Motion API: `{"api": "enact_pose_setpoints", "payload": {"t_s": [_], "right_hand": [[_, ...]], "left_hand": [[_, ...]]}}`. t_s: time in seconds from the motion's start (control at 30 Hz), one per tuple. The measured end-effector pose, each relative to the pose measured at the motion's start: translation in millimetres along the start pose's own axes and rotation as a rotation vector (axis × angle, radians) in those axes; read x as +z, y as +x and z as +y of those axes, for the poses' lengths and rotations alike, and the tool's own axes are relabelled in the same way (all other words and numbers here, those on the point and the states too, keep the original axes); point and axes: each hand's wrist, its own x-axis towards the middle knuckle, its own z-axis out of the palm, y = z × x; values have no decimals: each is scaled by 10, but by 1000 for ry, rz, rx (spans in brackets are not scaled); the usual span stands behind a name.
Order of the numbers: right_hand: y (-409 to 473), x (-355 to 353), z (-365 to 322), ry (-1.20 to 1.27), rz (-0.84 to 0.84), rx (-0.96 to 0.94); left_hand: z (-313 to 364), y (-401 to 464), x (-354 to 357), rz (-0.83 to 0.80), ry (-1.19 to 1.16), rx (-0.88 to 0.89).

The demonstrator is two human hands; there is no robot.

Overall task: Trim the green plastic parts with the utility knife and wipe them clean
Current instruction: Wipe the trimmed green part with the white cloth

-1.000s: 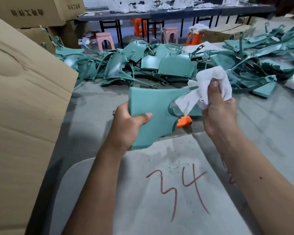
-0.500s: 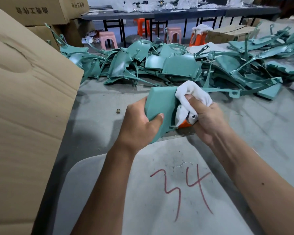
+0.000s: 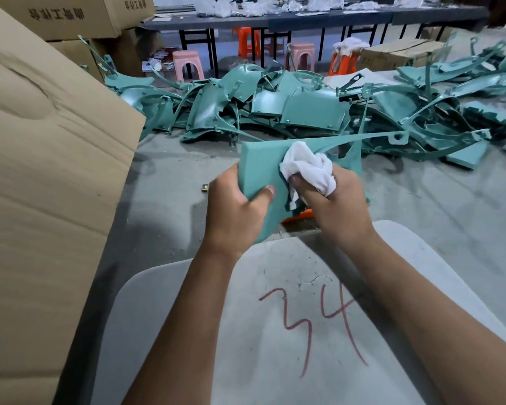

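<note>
Left hand grips the green plastic part at its left edge, thumb across the front face, fingers curled behind — part held up off the table, tilted toward the camera. Right hand is closed around a bunched white cloth, pressing it against the part's face near the middle. A thin arm of the part runs out to the right, ending in a small tab. Just under the hands, an orange utility knife lies on the grey table, mostly hidden by the part. Near table edge: a pale board with "34" in red marker. Far side of the table — pile of more green parts spanning the width. Left edge: large cardboard box. Small metal bit on the table left of the left hand.
</note>
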Motion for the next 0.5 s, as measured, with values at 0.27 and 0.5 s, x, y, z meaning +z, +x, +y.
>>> {"api": "enact_pose_setpoints", "payload": {"t_s": [0.27, 0.5], "right_hand": [[76, -63, -51, 380, 211, 78], [88, -85, 5, 423, 152, 147]], "left_hand": [[25, 19, -14, -101, -395, -141], [6, 58, -38, 65, -472, -193]]}}
